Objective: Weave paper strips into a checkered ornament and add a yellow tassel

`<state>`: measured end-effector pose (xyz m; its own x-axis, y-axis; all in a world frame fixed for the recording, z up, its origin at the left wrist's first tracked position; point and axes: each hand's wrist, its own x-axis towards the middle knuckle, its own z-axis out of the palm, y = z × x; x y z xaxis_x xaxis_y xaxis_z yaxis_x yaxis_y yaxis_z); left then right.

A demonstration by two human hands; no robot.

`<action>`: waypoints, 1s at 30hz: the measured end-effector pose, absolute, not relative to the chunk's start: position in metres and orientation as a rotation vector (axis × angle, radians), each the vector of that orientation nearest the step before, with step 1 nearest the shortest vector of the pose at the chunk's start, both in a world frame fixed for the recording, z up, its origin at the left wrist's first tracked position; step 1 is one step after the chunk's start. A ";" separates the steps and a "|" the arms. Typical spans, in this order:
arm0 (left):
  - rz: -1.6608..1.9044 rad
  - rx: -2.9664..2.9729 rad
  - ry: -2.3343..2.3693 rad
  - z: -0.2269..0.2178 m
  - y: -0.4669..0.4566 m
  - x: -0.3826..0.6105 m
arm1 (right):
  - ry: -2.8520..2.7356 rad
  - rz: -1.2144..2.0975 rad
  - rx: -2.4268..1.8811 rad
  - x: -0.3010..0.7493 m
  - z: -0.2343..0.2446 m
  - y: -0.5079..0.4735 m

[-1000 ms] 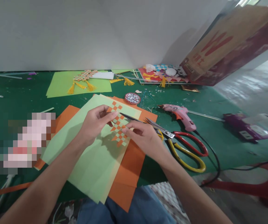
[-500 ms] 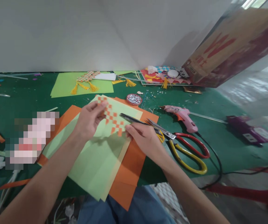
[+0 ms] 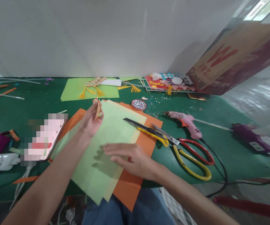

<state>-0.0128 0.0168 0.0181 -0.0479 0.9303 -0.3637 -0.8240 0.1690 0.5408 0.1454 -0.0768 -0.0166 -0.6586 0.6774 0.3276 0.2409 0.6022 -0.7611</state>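
Observation:
My left hand (image 3: pixel 91 120) grips a small woven paper piece (image 3: pixel 98 110), checkered orange and pale green and seen nearly edge-on. Held just above the far part of the pale green paper sheets (image 3: pixel 97 168), it hides part of the weave. My right hand (image 3: pixel 130 159) hovers over the same sheets, fingers stretched out and holding nothing. Orange sheets (image 3: pixel 127 193) lie beneath the green ones. Beyond my right hand, a yellow-handled utility knife (image 3: pixel 146 127) rests across the papers, beside scissors (image 3: pixel 184 153) with one red and one yellow handle.
A pink glue gun (image 3: pixel 186 122) with its cord lies at right, near a purple power strip (image 3: pixel 254 137). A round dish of small beads (image 3: pixel 138 104) stands behind the papers. At left are a blurred phone (image 3: pixel 47 134) and a white charger (image 3: pixel 2 162). A paper bag (image 3: pixel 233 59) leans at back right.
My right hand has let go of the woven piece and drawn back toward me, opening. My left hand has turned the piece from face-on to nearly edge-on.

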 end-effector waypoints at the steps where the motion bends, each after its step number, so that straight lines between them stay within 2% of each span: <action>1: 1.423 0.182 0.774 0.017 0.018 -0.012 | -2.209 0.821 -0.828 0.146 -0.018 -0.076; 4: 1.379 0.209 0.828 0.013 0.020 -0.010 | -2.321 0.688 -0.846 0.145 -0.021 -0.074; 8: 1.382 0.226 0.855 0.012 0.020 -0.009 | -2.299 0.958 -0.491 0.143 -0.019 -0.076; 12: 1.379 0.292 0.849 0.010 0.019 -0.010 | -2.220 0.750 -0.784 0.143 -0.020 -0.076; 16: 1.381 0.507 0.905 0.005 0.019 -0.013 | -2.227 1.013 -0.558 0.142 -0.021 -0.078; 18: 1.394 0.653 0.987 0.002 0.020 -0.016 | -2.129 1.040 -0.541 0.141 -0.019 -0.080; 21: 1.365 0.896 1.215 -0.001 0.021 -0.021 | -1.955 1.062 -0.679 0.142 -0.008 -0.083; 25: 1.279 1.239 1.383 -0.003 0.019 -0.025 | -1.704 1.337 -0.934 0.158 0.019 -0.081; 28: 1.199 1.501 1.500 -0.005 0.019 -0.026 | -1.886 1.211 -1.065 0.178 0.043 -0.055; 30: 1.150 1.678 1.560 -0.008 0.019 -0.026 | -2.068 0.898 -1.250 0.191 0.056 -0.020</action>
<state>-0.0263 0.0190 -0.0078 -0.0507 0.9770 0.2071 0.4866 -0.1569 0.8594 0.1908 -0.0203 0.0559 -0.4116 0.9039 0.1168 0.5319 0.3423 -0.7745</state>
